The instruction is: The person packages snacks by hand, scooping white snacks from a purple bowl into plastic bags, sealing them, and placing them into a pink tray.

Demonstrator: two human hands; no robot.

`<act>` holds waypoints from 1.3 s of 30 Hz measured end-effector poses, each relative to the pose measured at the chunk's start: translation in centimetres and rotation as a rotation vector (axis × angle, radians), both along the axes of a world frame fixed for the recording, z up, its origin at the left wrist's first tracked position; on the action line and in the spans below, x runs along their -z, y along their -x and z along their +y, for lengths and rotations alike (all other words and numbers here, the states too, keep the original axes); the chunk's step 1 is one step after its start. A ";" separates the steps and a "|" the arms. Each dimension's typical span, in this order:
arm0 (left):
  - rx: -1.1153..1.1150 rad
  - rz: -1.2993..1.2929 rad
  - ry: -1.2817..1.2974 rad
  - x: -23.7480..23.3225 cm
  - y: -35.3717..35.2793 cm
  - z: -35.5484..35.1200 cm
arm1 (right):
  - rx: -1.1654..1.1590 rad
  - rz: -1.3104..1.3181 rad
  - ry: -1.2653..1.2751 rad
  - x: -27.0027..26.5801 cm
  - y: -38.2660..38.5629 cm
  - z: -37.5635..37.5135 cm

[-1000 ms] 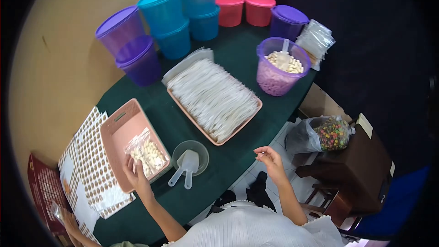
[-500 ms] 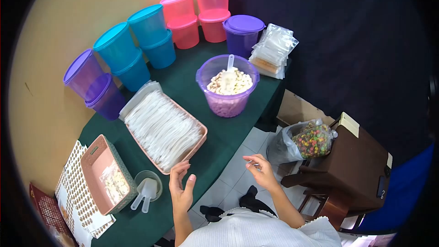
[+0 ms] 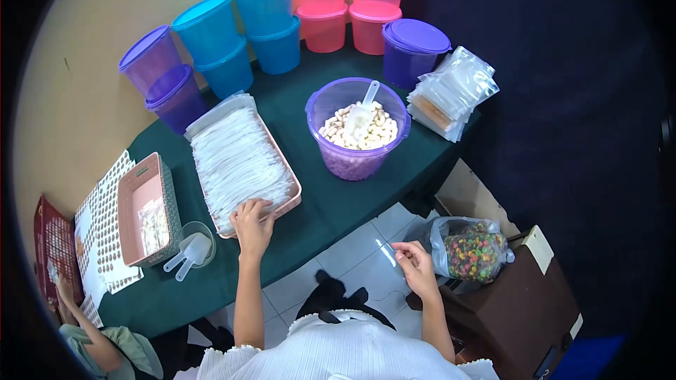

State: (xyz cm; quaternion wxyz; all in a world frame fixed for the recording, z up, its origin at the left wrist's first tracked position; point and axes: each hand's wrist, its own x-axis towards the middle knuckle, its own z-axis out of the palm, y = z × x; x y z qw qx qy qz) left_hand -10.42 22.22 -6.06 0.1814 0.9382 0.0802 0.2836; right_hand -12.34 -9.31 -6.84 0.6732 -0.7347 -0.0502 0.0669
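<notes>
My left hand [image 3: 252, 229] rests on the near end of a pink basket packed with thin clear plastic bags [image 3: 239, 158], its fingers bent over the bags. My right hand [image 3: 417, 266] is in the air beyond the table's front edge, fingers curled with the thumb near them; a thin clear sliver shows by its fingertips, too faint to name. On the green table, a purple tub [image 3: 355, 165] holds pale nuts with a white scoop [image 3: 361, 116] standing in them. Left of the bag basket is a pink and green basket [image 3: 169, 204] with a filled packet, beside a bowl with scoops [image 3: 189, 253].
Stacked lidded tubs [image 3: 257, 21] line the back. A closed purple tub [image 3: 412, 53] and flat plastic bags [image 3: 454, 91] sit at the right. Sticker sheets [image 3: 105, 225] lie left, near another person's arm [image 3: 88, 331]. A bag of colourful pieces [image 3: 475, 253] is at lower right.
My left hand has moved from in front of the bag basket onto its bags. My right hand's fingers have drawn closer together. Another person's arm has come into view at lower left.
</notes>
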 end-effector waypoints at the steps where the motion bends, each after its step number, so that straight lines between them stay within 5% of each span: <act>1: 0.015 0.067 -0.058 -0.1 -0.2 0.2 | -0.012 0.007 0.022 0.1 -0.2 0.0; 5: 0.030 0.193 -0.026 -0.3 -2.0 1.9 | -0.079 -0.012 0.101 -0.3 -1.5 0.2; 10: 0.361 0.120 0.149 0.0 -3.0 4.1 | -0.161 -0.070 0.161 -0.7 -4.5 0.5; 16: 0.229 -0.123 0.262 -2.9 -3.3 4.0 | -0.293 -0.162 0.237 -2.0 -10.1 1.4; 18: 0.068 -0.478 0.829 -4.6 -4.1 4.2 | -0.295 -0.172 0.212 -2.8 -11.4 1.8; 22: 0.134 -0.603 0.986 -8.5 -7.2 0.1 | -0.359 -0.019 -0.021 -3.2 -12.7 3.7; 25: 0.311 -0.517 1.127 -8.0 -8.8 -3.4 | -0.351 -0.174 -0.210 -5.7 -13.1 6.4; 29: 0.385 -0.459 1.261 -8.4 -9.7 -6.2 | -0.463 -0.391 0.003 -7.8 -15.2 6.7; 32: 0.357 -0.527 1.339 -8.4 -10.1 -6.6 | -0.698 -0.269 0.092 -7.5 -16.5 6.6; 34: 0.363 -0.500 1.355 -8.6 -9.8 -6.8 | -0.703 -0.203 0.039 -7.0 -17.0 7.1; 36: 0.363 -0.460 1.250 -8.3 -9.3 -7.3 | -0.244 -0.446 -0.130 -7.0 -17.5 7.6; 39: 0.363 -0.420 0.948 -8.0 -8.8 -8.1 | -0.173 -0.749 0.175 -10.6 -18.9 6.5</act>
